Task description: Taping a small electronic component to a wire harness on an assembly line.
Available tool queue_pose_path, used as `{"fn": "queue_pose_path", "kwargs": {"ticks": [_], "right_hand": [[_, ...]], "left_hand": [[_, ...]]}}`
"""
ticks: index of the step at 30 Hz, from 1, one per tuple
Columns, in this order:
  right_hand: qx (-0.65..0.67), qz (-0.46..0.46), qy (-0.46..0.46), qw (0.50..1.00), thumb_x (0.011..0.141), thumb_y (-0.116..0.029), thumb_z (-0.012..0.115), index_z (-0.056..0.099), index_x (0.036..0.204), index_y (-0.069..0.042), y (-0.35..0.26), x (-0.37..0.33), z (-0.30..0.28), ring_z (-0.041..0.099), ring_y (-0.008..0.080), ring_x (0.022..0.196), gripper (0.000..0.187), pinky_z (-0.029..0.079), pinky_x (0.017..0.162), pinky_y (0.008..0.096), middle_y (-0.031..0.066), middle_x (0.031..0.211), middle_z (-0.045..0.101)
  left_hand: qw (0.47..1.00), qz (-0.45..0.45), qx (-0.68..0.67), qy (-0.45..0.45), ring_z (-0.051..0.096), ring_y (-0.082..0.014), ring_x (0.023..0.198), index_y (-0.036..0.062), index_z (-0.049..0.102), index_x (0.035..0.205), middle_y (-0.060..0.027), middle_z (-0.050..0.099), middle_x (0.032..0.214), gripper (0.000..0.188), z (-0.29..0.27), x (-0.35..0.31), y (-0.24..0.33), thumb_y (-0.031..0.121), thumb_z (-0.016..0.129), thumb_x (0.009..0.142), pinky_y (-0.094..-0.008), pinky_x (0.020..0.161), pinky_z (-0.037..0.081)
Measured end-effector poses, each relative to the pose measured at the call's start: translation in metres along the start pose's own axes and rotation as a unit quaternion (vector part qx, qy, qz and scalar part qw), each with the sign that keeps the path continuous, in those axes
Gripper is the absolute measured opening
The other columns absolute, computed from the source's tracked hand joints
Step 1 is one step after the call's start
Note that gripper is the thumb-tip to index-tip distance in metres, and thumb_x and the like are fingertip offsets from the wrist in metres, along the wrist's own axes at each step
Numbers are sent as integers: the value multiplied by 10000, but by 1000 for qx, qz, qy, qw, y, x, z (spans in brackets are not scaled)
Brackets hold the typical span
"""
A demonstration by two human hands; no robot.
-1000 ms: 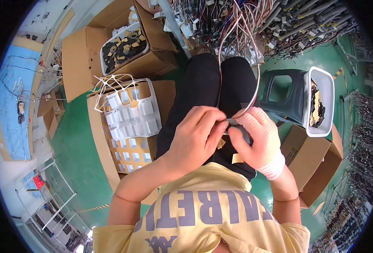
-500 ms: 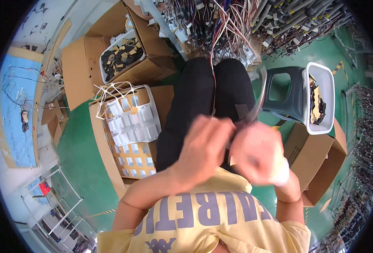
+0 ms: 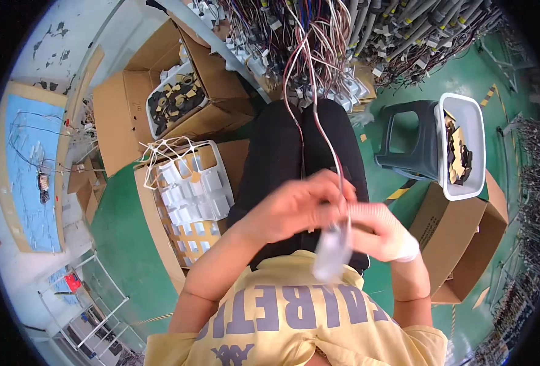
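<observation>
Above my lap my two hands meet around a thin red-and-white wire harness (image 3: 325, 137), which runs down from the hanging bundle over my black trousers. My left hand (image 3: 288, 207) is closed, its fingers pinching the wires. Close against it, my right hand (image 3: 379, 230) has thumb and fingers closed on the same wires. A whitish, translucent block-like piece (image 3: 332, 251) hangs below the fingertips at the wires' lower end, smeared by motion. Its exact kind is not clear.
Many wire harnesses (image 3: 318, 49) hang ahead. At left are an open carton (image 3: 114, 100) with a tub of black-and-tan pieces, and white moulded trays (image 3: 196, 183). On the right, a white tub (image 3: 465, 189) rests on a grey stool (image 3: 407, 146), beside another open carton (image 3: 443, 232).
The wires have swung from beside my right knee to between my knees. The whitish piece now shows below my hands. My right hand has turned, its fingers now pointing toward the left hand.
</observation>
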State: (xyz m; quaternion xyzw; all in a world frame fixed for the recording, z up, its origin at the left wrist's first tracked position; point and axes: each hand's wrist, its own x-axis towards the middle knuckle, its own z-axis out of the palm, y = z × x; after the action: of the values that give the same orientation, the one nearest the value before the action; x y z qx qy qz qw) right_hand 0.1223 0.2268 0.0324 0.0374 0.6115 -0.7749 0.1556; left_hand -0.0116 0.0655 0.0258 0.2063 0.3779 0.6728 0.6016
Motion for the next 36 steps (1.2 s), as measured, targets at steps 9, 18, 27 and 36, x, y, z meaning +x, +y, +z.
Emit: {"fn": "queue_pose_path", "kwargs": {"ticks": [9,18,27,36], "right_hand": [[-184,88,288,936,860,-129,563,544,1160,4,37,-12,-128,603,167,812,329,485,667,317,96,1008,615],[-303,-70,197,930,805,-46,593,554,1111,-22,-8,34,-16,578,234,744,309,477,674,321,151,964,567],[14,-74,102,992,961,-168,486,630,961,25,-20,57,9,567,112,796,241,456,717,237,56,925,625],[62,-80,328,939,974,-265,450,592,1026,28,-15,81,-10,547,122,699,330,421,662,242,54,831,578]], "left_hand": [[759,223,409,455,525,-208,1037,-5,423,1271,-134,531,1185,397,-91,59,-18,203,537,952,-328,902,423],[968,176,7,179,466,-134,677,30,503,976,10,393,645,273,-15,27,6,230,323,1025,-349,831,452],[960,117,40,253,492,-200,1190,-26,429,1313,-142,519,1283,451,-27,14,25,300,311,1026,-362,1036,364],[956,-4,91,278,397,-53,476,7,505,905,24,382,560,343,-5,-81,-15,289,353,1026,-252,512,453]]}}
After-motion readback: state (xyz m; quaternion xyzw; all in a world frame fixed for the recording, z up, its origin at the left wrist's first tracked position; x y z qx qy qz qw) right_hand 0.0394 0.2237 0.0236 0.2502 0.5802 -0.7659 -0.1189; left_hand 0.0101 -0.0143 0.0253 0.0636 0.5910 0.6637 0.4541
